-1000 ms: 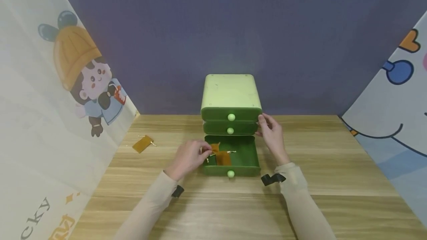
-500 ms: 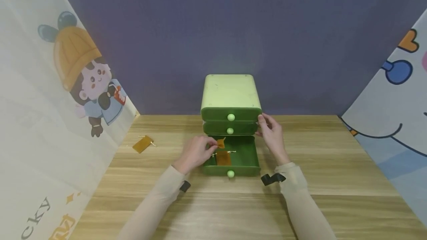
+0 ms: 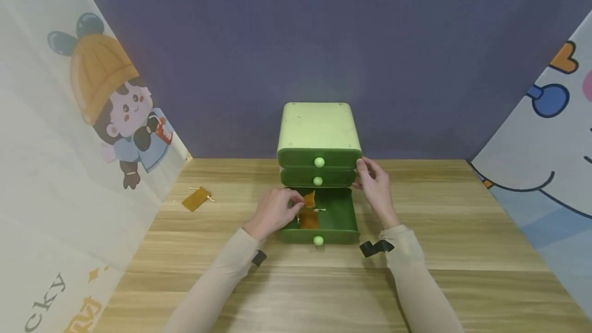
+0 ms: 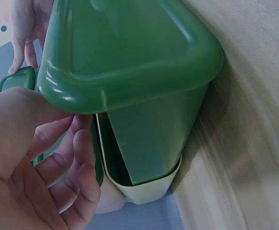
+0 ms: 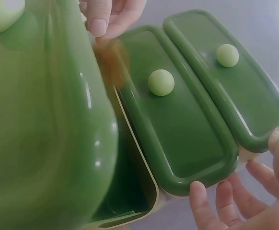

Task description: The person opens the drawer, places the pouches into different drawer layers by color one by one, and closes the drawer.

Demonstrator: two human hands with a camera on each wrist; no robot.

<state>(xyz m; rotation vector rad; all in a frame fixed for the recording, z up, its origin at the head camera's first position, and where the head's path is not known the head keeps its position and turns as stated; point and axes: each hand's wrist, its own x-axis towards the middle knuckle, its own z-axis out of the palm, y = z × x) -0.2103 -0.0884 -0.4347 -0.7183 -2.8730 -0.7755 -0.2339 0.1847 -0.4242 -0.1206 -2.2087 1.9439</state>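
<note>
A light green drawer cabinet (image 3: 319,125) with dark green drawer fronts stands on the table. Its bottom drawer (image 3: 341,217) is pulled out. Over that drawer my left hand (image 3: 275,210) pinches a small brown drawstring pouch (image 3: 309,200) between thumb and fingers; in the right wrist view this pouch (image 5: 113,64) is blurred. Another brown pouch (image 3: 309,221) with pale cords lies in the drawer beneath it. With thumb at the front and fingers at the side, my right hand (image 3: 378,191) holds the cabinet's right edge, by the shut top and middle drawers (image 5: 192,120).
One more brown pouch (image 3: 196,199) lies on the wooden table (image 3: 444,251) to the left. A dark blue wall (image 3: 407,66) rises behind the cabinet, and printed cartoon panels (image 3: 134,117) flank the table.
My left hand has moved right and slightly up over the bottom drawer, carrying the pinched pouch inward above the lying one. The right hand has stayed at the cabinet's edge.
</note>
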